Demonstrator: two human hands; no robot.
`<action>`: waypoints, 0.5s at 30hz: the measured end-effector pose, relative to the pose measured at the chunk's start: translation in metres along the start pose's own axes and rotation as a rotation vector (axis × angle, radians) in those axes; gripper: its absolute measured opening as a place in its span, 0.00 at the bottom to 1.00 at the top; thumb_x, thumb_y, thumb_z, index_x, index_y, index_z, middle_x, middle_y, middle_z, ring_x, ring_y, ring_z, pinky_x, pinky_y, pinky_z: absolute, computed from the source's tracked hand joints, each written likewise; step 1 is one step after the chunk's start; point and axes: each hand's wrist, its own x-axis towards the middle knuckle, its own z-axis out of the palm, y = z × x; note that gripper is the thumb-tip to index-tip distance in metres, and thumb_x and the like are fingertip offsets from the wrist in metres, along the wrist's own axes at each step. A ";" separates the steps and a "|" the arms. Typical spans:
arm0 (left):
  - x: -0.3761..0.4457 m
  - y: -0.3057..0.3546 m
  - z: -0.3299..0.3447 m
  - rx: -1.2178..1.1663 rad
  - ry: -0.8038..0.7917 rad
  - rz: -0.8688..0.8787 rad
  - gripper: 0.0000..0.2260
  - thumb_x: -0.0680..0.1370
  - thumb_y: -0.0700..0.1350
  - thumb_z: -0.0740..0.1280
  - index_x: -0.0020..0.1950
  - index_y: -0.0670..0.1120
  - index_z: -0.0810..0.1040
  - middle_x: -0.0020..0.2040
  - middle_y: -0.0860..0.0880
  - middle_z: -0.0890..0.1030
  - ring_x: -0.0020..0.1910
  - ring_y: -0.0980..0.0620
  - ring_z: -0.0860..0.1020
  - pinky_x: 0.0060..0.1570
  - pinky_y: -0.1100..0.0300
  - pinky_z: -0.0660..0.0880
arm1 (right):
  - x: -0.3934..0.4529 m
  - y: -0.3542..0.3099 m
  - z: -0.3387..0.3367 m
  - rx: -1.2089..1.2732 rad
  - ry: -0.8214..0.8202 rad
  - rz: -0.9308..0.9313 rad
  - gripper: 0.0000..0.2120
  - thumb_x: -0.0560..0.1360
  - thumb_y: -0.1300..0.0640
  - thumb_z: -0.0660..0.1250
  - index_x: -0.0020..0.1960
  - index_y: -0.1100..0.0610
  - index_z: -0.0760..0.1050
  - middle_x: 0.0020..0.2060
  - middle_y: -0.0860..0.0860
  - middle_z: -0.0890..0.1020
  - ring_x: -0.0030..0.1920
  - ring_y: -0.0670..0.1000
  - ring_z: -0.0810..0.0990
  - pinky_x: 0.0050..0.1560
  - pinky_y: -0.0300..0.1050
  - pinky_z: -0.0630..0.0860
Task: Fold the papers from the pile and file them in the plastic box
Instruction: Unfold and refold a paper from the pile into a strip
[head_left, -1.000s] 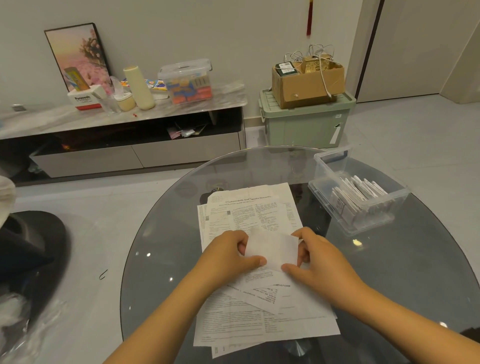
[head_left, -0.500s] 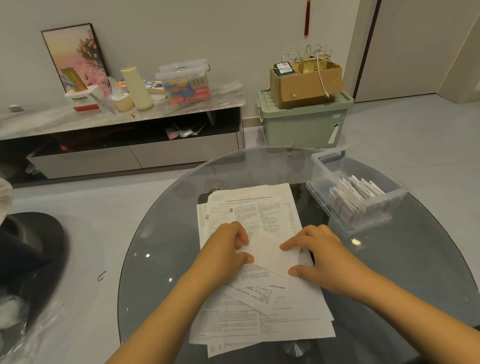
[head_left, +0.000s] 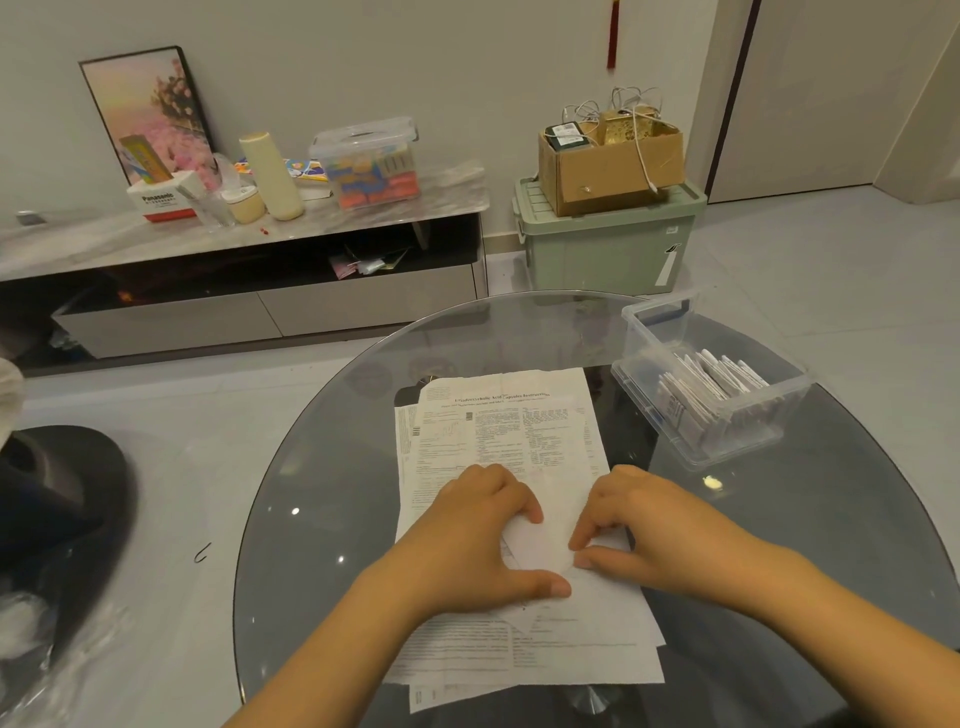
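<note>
- Left hand (head_left: 470, 540) lies on the folded paper (head_left: 540, 543), fingers curled down on its left edge, thumb stretched along the near edge; it looks like it is pressing the fold flat, not lifting.
- Right hand (head_left: 631, 530) presses the same folded paper from the right, fingertips and thumb bent in on it; whether the thumb is under the sheet I cannot tell.
- Both hands bear on one small piece, likely so the crease sets and the sheet does not spring open.
- The folded paper sits on top of the pile (head_left: 511, 447), near its middle, between the two hands; the pile works as a pad under the fold.
- The pile is loose printed sheets, edges fanned out and not squared, lying on the round glass table (head_left: 322, 519) right in front of the person.
- Plastic box (head_left: 641, 327) stands on the table to the right of the pile and apart from it, lid off, within the right hand's reach.
- Filed papers (head_left: 711, 387) stand on edge in a row inside the box, leaning; the far end by the blue handle seems free for more.
- Judgement: still in the fold step; filing this piece not yet done, many sheets left.
- Risk: a slick glass top may let the pile slide under the press.
</note>
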 end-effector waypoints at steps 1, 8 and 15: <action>0.000 0.000 0.000 0.008 0.001 0.009 0.27 0.66 0.70 0.67 0.60 0.59 0.68 0.59 0.61 0.66 0.58 0.59 0.63 0.61 0.61 0.66 | 0.000 0.000 0.000 0.008 0.012 -0.019 0.11 0.74 0.43 0.64 0.53 0.44 0.79 0.49 0.41 0.75 0.53 0.41 0.69 0.55 0.38 0.70; -0.001 0.002 0.001 0.014 0.028 0.044 0.22 0.70 0.65 0.67 0.59 0.58 0.70 0.58 0.60 0.67 0.57 0.59 0.63 0.58 0.63 0.65 | 0.005 0.001 0.004 0.160 0.149 -0.034 0.03 0.75 0.48 0.65 0.46 0.45 0.77 0.44 0.37 0.76 0.51 0.40 0.70 0.50 0.31 0.68; 0.006 0.001 -0.002 -0.073 0.125 -0.010 0.08 0.77 0.53 0.64 0.53 0.51 0.76 0.49 0.57 0.73 0.50 0.58 0.69 0.48 0.64 0.67 | 0.013 -0.003 0.013 0.390 0.276 0.032 0.05 0.76 0.51 0.64 0.48 0.41 0.76 0.44 0.37 0.78 0.50 0.38 0.72 0.50 0.33 0.70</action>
